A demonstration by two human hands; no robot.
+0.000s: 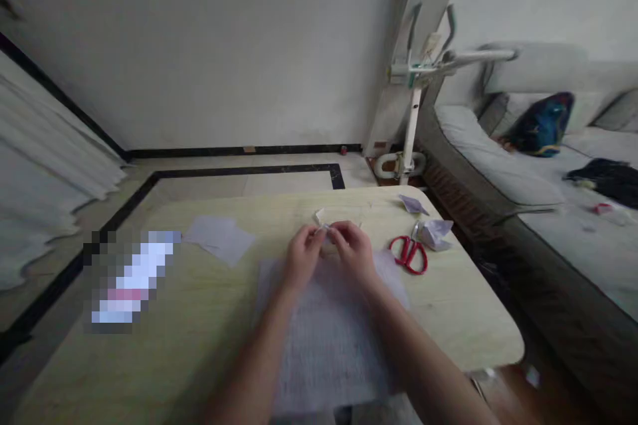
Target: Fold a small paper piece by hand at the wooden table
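My left hand (304,251) and my right hand (351,247) meet above the far part of a large pale sheet (333,339) on the table. Between their closed fingertips is a small piece of white paper (325,227), mostly hidden by the fingers. Just beyond the left fingertips shows a little white paper scrap (319,216); whether it joins the held piece I cannot tell. Red-handled scissors (409,255) lie to the right of my right hand, their blades partly covered by a crumpled or folded paper (435,234).
Several loose paper sheets (219,237) lie at the table's left. A folded paper piece (413,204) rests near the far right corner. A blurred-out bright object (137,279) is at the left edge. Beyond the table (468,319) stand white exercise equipment (411,119) and a sofa (503,166).
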